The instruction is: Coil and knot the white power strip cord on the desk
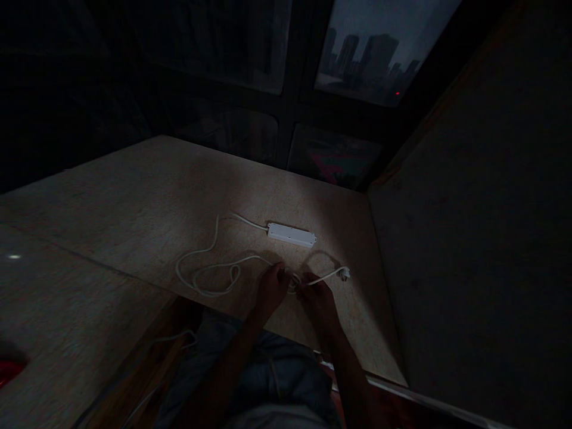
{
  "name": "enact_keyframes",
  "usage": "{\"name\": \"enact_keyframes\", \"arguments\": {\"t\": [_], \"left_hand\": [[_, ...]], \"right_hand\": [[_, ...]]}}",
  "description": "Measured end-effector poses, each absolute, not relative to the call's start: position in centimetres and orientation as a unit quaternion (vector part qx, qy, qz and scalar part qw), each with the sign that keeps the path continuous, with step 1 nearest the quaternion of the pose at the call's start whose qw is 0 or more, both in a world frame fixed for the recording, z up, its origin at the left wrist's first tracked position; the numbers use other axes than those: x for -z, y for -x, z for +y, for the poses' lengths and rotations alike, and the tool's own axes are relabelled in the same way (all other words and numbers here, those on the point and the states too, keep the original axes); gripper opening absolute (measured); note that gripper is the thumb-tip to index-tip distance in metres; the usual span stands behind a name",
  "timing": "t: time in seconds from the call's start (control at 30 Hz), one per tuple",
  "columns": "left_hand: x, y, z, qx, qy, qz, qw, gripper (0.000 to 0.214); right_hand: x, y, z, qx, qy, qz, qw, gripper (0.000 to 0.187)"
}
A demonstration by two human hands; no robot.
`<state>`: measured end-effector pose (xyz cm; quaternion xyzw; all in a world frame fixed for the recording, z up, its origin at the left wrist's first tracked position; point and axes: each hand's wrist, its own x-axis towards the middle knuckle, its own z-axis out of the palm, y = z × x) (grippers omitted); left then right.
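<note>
A white power strip (291, 235) lies on the stone-like counter, its long side roughly facing me. From its left end runs a white cord (210, 293), which loops loosely over the counter to my hands. My left hand (273, 287) pinches the cord near a small tangled bunch between the hands. Close beside it, my right hand (316, 293) is closed on the cord at the other side of the bunch. Past my right fingers the cord leads to a plug (344, 273) at the right. Dim light blurs the finger details.
The pale counter (134, 196) meets dark-framed windows (366, 53) at the back and a wall (469, 238) on the right. A red object (9, 370) sits at the far left edge. Another thin cord (174, 338) hangs below the counter's front edge.
</note>
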<state>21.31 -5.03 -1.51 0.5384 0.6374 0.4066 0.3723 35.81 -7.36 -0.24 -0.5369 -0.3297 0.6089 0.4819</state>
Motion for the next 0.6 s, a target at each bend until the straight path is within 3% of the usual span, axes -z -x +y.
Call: {"name": "enact_keyframes", "arguments": {"t": [0.2, 0.33, 0.47, 0.6], "left_hand": [[1.9, -20.3, -4.4, -0.409, -0.504, 0.589, 0.482, 0.040], [1.9, -19.9, -5.2, -0.451, -0.465, 0.526, 0.551, 0.043], [1.3, -20.0, -6.3, -0.508, -0.407, 0.466, 0.600, 0.054], [-0.2, -19.8, -7.5, -0.508, -0.445, 0.454, 0.581, 0.054]], "right_hand": [[-0.1, -35.2, -6.6, -0.611, 0.552, -0.350, 0.446, 0.059], [-0.8, -35.5, -6.3, -0.609, 0.546, -0.430, 0.382, 0.046], [-1.3, -35.5, -6.4, -0.561, 0.542, -0.461, 0.424, 0.031], [-1.9, -35.4, -6.7, -0.504, 0.554, -0.477, 0.461, 0.027]]}}
